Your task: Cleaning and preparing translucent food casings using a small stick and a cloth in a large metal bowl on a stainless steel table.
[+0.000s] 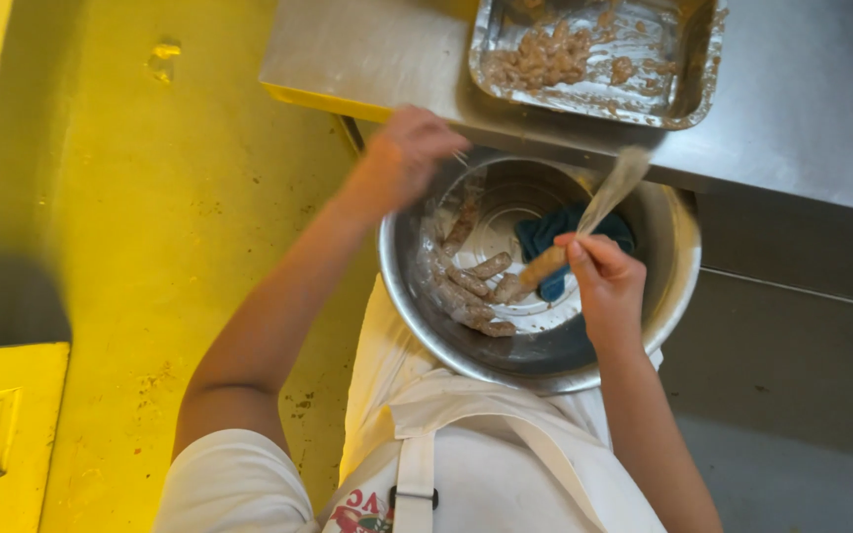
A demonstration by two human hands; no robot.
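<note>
A large steel bowl (665, 286) sits in front of me below the counter edge. Inside lie several rolled meat pieces (466, 286) along its left wall and a dark blue cloth (545, 234). My right hand (606, 286) grips a long clear tube or bag of meat mix (599, 207), which points into the bowl; its upper part is blurred. My left hand (409, 158) rests on the bowl's far left rim, fingers curled over the edge.
A steel tray (683, 94) smeared with minced meat mix (543, 57) stands on the steel counter (802, 109) beyond the bowl. Yellow floor (170, 217) lies to the left, with a yellow panelled door (2, 434) at bottom left. I wear a white apron (466, 464).
</note>
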